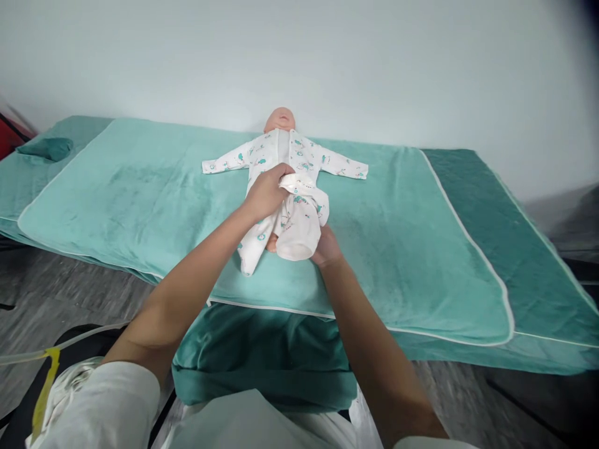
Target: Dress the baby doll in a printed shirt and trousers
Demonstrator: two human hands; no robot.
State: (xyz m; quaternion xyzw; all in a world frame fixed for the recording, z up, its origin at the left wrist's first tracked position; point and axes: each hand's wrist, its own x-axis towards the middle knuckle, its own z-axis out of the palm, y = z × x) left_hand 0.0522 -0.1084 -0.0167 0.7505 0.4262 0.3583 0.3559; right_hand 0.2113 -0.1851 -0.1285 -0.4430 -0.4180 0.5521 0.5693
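by left hand (267, 194), white, green-printed cloth garment (302, 215) is pinched between front and back edges of pale-green plush mat (397, 218); pink plastic doll (280, 120) partly inside could be dragged by tugging; grip of right hand (328, 247) cannot be told.

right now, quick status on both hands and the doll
Left hand pinching the printed outfit. Right hand at one outfit leg, fingers partly hidden. Doll face-up on green mat. Bunched outfit blocks view of its legs.
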